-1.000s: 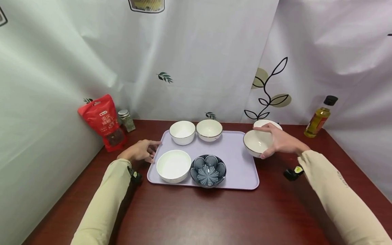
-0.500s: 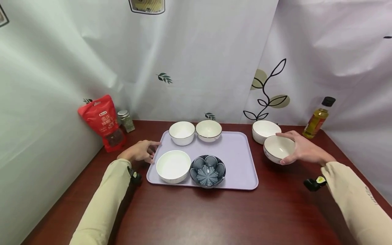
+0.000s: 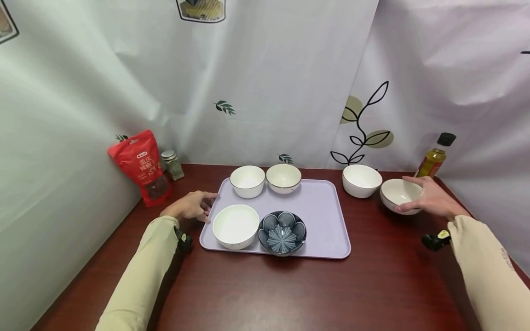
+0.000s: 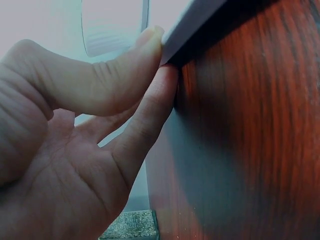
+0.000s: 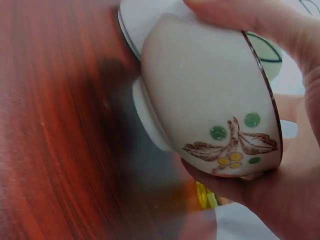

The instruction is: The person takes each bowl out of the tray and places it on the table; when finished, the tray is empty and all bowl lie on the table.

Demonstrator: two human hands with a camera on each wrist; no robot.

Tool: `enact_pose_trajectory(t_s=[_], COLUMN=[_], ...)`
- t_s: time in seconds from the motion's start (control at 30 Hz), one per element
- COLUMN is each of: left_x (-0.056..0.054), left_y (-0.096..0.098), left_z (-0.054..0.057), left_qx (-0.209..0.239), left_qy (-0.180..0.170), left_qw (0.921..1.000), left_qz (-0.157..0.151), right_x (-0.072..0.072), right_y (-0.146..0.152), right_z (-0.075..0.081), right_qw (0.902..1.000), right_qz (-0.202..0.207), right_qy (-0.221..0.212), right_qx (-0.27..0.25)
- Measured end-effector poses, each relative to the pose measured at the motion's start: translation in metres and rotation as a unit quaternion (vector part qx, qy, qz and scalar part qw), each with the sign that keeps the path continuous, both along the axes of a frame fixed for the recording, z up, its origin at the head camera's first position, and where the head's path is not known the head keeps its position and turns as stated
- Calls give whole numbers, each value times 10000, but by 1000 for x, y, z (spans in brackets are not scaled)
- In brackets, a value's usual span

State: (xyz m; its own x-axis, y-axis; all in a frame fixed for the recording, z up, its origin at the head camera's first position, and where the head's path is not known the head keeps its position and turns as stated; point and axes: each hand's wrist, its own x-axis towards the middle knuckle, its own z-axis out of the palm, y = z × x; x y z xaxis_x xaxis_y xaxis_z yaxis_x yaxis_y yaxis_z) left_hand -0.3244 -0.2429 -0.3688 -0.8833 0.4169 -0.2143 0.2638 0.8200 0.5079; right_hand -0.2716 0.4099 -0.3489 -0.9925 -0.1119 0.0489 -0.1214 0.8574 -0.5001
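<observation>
My right hand (image 3: pixel 434 198) grips a cream bowl (image 3: pixel 397 193) by its side, thumb and fingers spread across the rim. Brown leaves with green and yellow dots decorate this bowl (image 5: pixel 210 95) in the right wrist view. It is at the table's right, beside a white bowl (image 3: pixel 362 181); whether its foot touches the table I cannot tell. At the left, my left hand (image 3: pixel 191 205) pinches the edge of a lilac tray (image 3: pixel 323 216), thumb on top and a finger beneath. On the tray stand a large white bowl (image 3: pixel 236 226), a dark blue petal-patterned bowl (image 3: pixel 282 233), a smaller white bowl (image 3: pixel 247 182) and a cream bowl (image 3: pixel 283 178).
A red pouch (image 3: pixel 142 165) and a glass spice jar (image 3: pixel 172 165) stand at the back left. Behind my right hand is an oil bottle (image 3: pixel 434 156), partly hidden. White curtain walls (image 3: pixel 281 92) border the dark red table (image 3: pixel 298 294) at the back and sides.
My right hand has carried the cream bowl from the tray's right edge, rightward past the white bowl. My left hand has stayed at the tray's edge.
</observation>
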Motion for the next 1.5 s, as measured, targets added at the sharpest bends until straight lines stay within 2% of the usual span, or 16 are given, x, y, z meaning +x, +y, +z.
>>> enact_pose_trajectory(t_s=[0.13,0.3,0.53,0.73,0.97,1.27,1.4,1.5], left_x=[1,4,5,4,8,7,4,3], left_y=[0,-1,-1,-2,-6,-1,2,2], left_z=[0,-1,-2,0,-1,-1,1,1], left_qx=[-45,-23,-6,-35,16,57,-55,-66], left_qy=[11,-6,24,7,-123,-60,61,75], left_qw=[10000,10000,10000,10000,9999,10000,10000,10000], left_qz=[19,75,8,-4,72,1,-16,9], right_x=[-8,-14,-20,-24,-31,-33,-35,-34], right_y=[1,-3,-5,-2,-4,5,10,9], right_z=[-6,-16,-22,-27,-36,-31,-27,-22], right_qw=[9989,9932,9879,9850,9832,9900,9923,9943], right_qz=[-434,-1019,-1304,-1415,-1313,-1017,-827,-756], right_qy=[181,444,651,605,543,235,270,388], right_qx=[-15,-348,-530,-780,-1143,-948,-880,-637])
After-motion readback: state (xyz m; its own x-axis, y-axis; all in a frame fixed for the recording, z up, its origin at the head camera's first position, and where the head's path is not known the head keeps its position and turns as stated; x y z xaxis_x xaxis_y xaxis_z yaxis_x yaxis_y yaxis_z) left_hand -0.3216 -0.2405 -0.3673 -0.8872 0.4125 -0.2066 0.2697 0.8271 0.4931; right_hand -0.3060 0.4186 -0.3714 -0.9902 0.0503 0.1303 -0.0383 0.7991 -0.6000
